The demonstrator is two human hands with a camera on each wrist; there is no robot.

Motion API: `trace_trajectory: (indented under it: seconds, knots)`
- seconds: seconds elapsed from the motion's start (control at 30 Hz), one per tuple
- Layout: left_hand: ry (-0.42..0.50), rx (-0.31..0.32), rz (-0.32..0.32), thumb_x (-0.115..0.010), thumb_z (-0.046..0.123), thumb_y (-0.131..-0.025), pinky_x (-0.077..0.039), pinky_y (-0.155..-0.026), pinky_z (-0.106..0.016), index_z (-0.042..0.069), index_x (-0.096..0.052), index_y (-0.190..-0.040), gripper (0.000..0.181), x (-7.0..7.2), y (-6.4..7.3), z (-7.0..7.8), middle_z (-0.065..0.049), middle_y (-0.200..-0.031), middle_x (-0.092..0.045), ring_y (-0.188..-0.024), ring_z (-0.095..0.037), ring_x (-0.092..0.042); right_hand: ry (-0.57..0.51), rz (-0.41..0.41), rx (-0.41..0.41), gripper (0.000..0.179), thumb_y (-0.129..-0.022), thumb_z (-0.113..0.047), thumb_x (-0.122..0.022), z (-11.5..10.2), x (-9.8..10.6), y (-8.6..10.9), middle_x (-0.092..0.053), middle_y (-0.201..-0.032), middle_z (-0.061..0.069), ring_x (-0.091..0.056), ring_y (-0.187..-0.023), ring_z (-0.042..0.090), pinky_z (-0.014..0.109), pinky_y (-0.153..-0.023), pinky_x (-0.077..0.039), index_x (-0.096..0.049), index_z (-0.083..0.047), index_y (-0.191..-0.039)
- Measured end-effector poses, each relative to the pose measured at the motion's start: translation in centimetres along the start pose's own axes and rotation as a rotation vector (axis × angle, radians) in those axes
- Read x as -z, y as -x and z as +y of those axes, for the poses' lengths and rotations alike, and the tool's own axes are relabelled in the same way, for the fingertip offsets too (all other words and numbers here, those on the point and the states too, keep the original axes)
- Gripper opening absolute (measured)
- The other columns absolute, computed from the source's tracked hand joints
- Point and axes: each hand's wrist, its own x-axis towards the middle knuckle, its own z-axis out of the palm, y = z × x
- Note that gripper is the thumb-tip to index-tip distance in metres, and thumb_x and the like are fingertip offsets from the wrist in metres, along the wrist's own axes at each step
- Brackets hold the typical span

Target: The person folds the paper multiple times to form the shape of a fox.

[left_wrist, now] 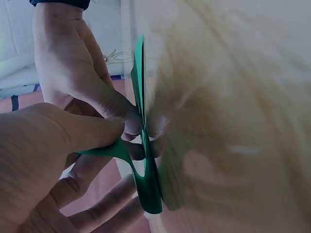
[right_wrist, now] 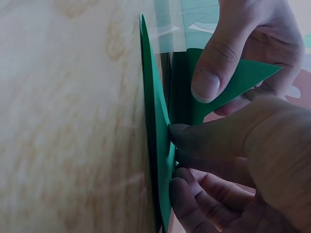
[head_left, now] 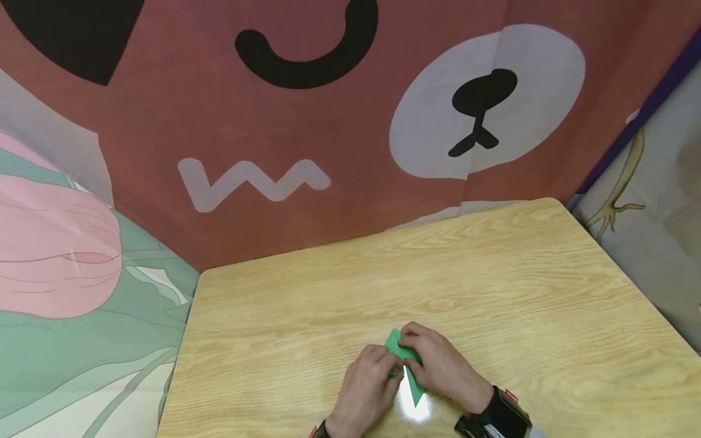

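Note:
A folded sheet of green paper (head_left: 416,389) lies on the table between the hands, narrowing to a point towards the person. The left hand (head_left: 369,383) pinches a raised flap of it; in the right wrist view the left thumb (right_wrist: 206,85) lies over this flap, whose tip points up away from the table. From the other side, the right hand (head_left: 443,365) holds the sheet down with bent fingers and thumb. Its fingertips (right_wrist: 180,133) meet the paper along the fold, close beside the left hand. The left fingers behind the flap are partly hidden.
The light wood-grain table (head_left: 285,304) reflects a bright spot near the paper. A red-brown cloth (head_left: 263,121) with a printed animal face hangs behind its far edge. Other printed cloths hang left and right. A black wrist strap (head_left: 498,417) is on the right wrist.

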Motion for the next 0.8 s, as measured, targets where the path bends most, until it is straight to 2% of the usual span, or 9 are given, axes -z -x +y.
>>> trace_trajectory:
  seconds: [0.3, 0.57, 0.8]
  knots:
    - [0.000, -0.030, -0.035, -0.083, 0.012, -0.089, -0.057, -0.082, -0.014, 0.016, -0.079, -0.091, 0.006, -0.24, -0.09, 0.01, 0.010, -0.091, -0.068, -0.098, -0.005, -0.068, 0.001, 0.040, 0.027, 0.027, -0.081, -0.003, -0.086, 0.04, -0.02, 0.02, -0.069, -0.113, 0.000, -0.067, -0.101, 0.010, 0.030, -0.085, -0.061, -0.077, -0.005, -0.106]
    - [-0.089, -0.081, -0.045, -0.086, 0.006, -0.082, -0.060, -0.090, -0.021, 0.017, -0.084, -0.094, 0.016, -0.40, -0.11, 0.21, 0.007, -0.098, -0.077, -0.105, -0.010, -0.070, 0.022, 0.009, 0.001, 0.029, -0.083, -0.004, -0.085, -0.09, 0.06, -0.07, -0.068, -0.116, -0.001, -0.068, -0.105, 0.012, 0.033, -0.088, -0.061, -0.078, -0.005, -0.110]
    - [-0.111, -0.062, -0.110, -0.084, 0.005, -0.084, -0.061, -0.092, -0.025, 0.018, -0.086, -0.096, 0.019, -0.22, -0.17, 0.44, 0.009, -0.089, -0.076, -0.111, -0.014, -0.070, 0.018, -0.004, -0.005, 0.025, -0.086, -0.001, -0.080, -0.15, 0.21, -0.13, -0.068, -0.116, 0.000, -0.068, -0.104, 0.012, 0.032, -0.087, -0.061, -0.078, -0.004, -0.111]
